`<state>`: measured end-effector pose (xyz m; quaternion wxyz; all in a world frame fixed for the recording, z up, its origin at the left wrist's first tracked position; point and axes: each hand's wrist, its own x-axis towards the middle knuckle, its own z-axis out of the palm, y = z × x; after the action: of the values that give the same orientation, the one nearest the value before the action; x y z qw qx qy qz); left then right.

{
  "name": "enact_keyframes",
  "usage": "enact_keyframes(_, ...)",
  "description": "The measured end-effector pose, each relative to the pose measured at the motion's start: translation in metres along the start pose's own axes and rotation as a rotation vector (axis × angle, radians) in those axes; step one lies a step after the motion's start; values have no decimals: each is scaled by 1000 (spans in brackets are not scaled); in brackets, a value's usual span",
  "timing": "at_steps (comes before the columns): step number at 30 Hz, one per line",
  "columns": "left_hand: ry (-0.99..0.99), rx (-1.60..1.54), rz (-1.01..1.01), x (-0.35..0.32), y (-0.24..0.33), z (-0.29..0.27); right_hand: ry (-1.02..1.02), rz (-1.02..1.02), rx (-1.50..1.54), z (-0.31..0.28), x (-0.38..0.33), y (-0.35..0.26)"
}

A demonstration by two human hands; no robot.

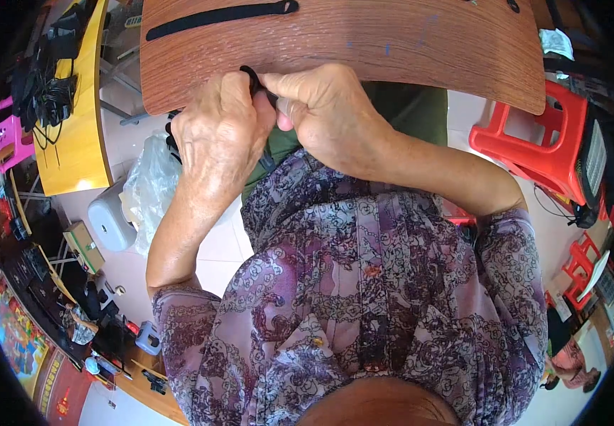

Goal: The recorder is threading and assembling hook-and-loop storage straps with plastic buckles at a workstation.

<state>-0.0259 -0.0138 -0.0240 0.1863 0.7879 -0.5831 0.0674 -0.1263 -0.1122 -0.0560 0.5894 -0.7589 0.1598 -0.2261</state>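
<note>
I see both hands — left hand (220, 131), right hand (328, 113) — fingers pinching 1 small black strap (252, 77) at the worktop (392, 50) edge; 1 long strap (218, 15) lies finished, upper left.

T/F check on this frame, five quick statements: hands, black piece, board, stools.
1. Both hands pinch one small black piece at the near edge of the wooden board. True.
2. The left hand lies flat on the board, holding nothing. False: it is closed around the black piece, against the right hand.
3. A long black strip lies on the board beyond the hands. True.
4. The stool at the right is blue. False: the stool is red.
5. A clear plastic bag sits below the board on the person's left. True.
</note>
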Motion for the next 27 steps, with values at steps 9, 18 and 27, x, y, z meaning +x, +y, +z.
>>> enact_keyframes(9, -172, -340, -108, 5, -11, -13, -28, -58, -202, -3, -4, -5)
enact_keyframes(18, -189, -356, -38, 4, -20, -6, -95, 6, -75, -10, -5, 0)
enact_keyframes(27, -168, -396, 16, 7, -20, -4, -66, 17, -42, -5, -4, 4)
